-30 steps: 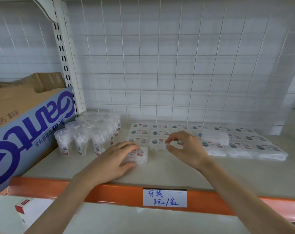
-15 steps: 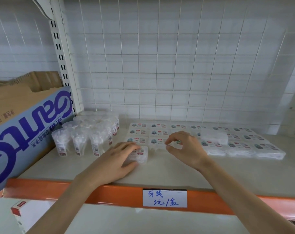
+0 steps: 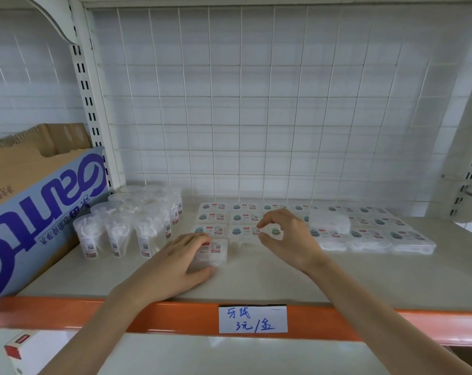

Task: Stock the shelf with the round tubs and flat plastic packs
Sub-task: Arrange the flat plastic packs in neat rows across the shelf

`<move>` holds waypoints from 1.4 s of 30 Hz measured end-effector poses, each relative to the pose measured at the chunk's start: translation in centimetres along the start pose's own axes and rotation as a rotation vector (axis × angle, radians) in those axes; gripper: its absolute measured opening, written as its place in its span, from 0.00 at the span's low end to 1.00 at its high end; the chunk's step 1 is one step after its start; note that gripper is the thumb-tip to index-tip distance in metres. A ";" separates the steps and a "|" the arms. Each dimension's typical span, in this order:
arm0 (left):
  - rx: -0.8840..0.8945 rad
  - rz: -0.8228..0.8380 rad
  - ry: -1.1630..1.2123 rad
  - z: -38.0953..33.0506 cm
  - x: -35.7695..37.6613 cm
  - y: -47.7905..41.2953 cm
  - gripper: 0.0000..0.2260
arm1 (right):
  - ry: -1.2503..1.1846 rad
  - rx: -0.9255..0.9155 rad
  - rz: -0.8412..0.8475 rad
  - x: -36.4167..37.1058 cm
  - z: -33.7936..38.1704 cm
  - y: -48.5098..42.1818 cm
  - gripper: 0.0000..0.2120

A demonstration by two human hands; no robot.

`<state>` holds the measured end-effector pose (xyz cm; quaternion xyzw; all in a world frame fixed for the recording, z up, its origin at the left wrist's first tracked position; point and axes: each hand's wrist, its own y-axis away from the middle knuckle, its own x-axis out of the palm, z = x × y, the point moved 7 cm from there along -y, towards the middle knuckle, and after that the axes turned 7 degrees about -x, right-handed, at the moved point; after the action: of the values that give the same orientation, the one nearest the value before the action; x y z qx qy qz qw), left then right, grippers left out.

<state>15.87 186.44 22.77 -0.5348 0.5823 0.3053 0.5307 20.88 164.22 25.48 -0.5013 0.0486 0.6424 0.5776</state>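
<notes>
Clear round tubs (image 3: 115, 234) stand in a cluster at the shelf's left. Flat plastic packs (image 3: 364, 234) lie in rows across the middle and right, and one loose pack (image 3: 328, 221) sits on top of them. My left hand (image 3: 175, 263) grips a single flat pack (image 3: 215, 251) that rests on the shelf in front of the rows. My right hand (image 3: 286, 236) is over the front row, its thumb and forefinger curled and pinching the edge of a pack (image 3: 274, 231) there. That hand hides most of this pack.
A blue-printed cardboard box (image 3: 40, 207) lies tilted at the left, beside the tubs. The shelf (image 3: 283, 280) has an orange front edge (image 3: 391, 328) with a handwritten price label (image 3: 252, 319). A wire grid (image 3: 256, 117) backs it. A red-and-white box (image 3: 15, 347) sits on the lower shelf.
Both hands keep nearly the same place and grip. Only the view shifts a little.
</notes>
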 end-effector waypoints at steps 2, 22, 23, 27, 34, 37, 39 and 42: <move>0.009 -0.014 -0.016 -0.4 -0.4 0.0 0.33 | 0.065 -0.013 -0.064 -1.3 -0.1 -0.1 0.08; 0.002 -0.187 0.248 -2.6 -1.1 -7.0 0.10 | 0.285 0.336 -0.014 -8.9 -9.3 2.6 0.23; 0.009 -0.210 0.274 -2.5 -1.1 -6.9 0.10 | 0.286 0.322 -0.009 -8.8 -9.1 2.4 0.23; -0.018 -0.276 0.453 -1.9 -1.8 -6.7 0.09 | 0.220 0.221 -0.010 -7.5 -7.1 1.3 0.22; -0.152 -0.223 0.751 -1.0 -1.9 -6.2 0.12 | 0.060 -0.038 -0.022 -2.8 -0.7 -1.8 0.23; -0.191 -0.166 0.766 -0.8 -1.6 -6.2 0.13 | 0.008 -0.115 -0.012 -0.9 1.2 -2.5 0.23; -0.204 -0.170 0.783 -0.8 -1.7 -6.1 0.11 | -0.012 -0.148 -0.030 -0.2 1.8 -2.6 0.23; -0.180 -0.191 0.835 -1.1 -2.2 -6.0 0.10 | -0.071 -0.155 -0.062 0.2 1.7 -2.3 0.23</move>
<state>20.91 184.61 26.42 -0.7081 0.6658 0.0619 0.2267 21.71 166.17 27.39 -0.5227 -0.0375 0.6435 0.5579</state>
